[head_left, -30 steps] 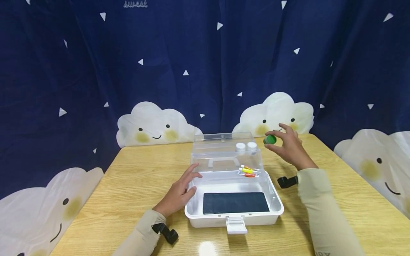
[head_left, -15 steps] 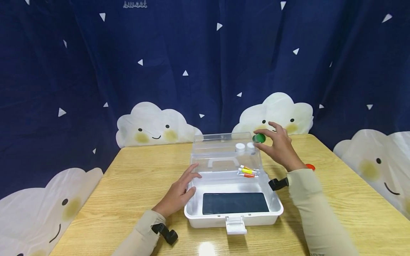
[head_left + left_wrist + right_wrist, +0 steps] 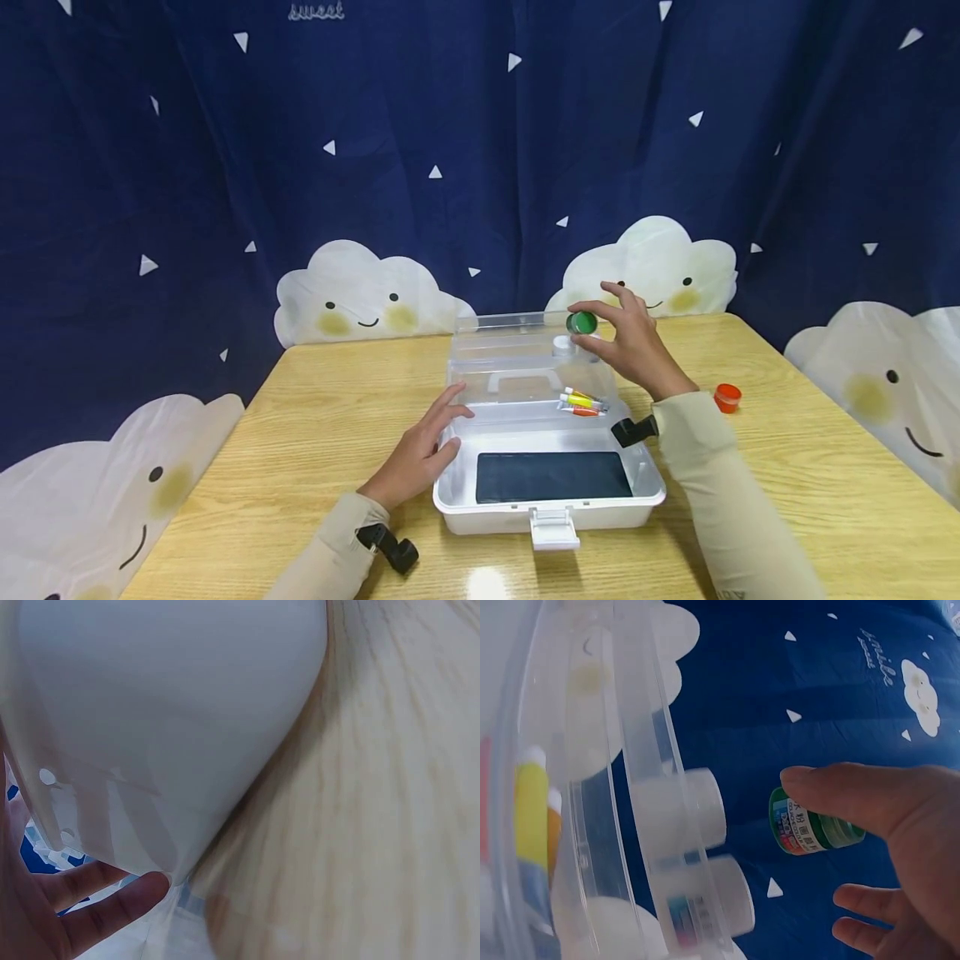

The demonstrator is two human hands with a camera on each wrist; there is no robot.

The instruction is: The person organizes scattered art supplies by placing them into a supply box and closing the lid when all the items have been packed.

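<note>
My right hand (image 3: pixel 633 346) pinches a green paint jar (image 3: pixel 582 323) between thumb and fingers, raised above the clear upper tray (image 3: pixel 480 348) of a white plastic box (image 3: pixel 495 523). A printed label shows on the jar's side in the right wrist view. Two white jars (image 3: pixel 679 810) stand in that tray, close to the held one; in the head view one is partly behind my hand. Paint tubes (image 3: pixel 581 403) lie in the lower clear tray. My left hand (image 3: pixel 412 460) rests at the box's left side, fingers loosely spread, fingertips touching its back corner in the left wrist view.
A red jar (image 3: pixel 727 398) stands on the wooden table (image 3: pixel 352 383), right of my right forearm. Inside the box bottom lies a dark rectangular panel (image 3: pixel 553 477). The front latch (image 3: pixel 553 530) hangs down. A dark blue curtain (image 3: pixel 420 100) is behind the table.
My right hand has moved left with the green paint jar, from right of the box to above the upper tray. The red jar has come into sight. My left hand stays put.
</note>
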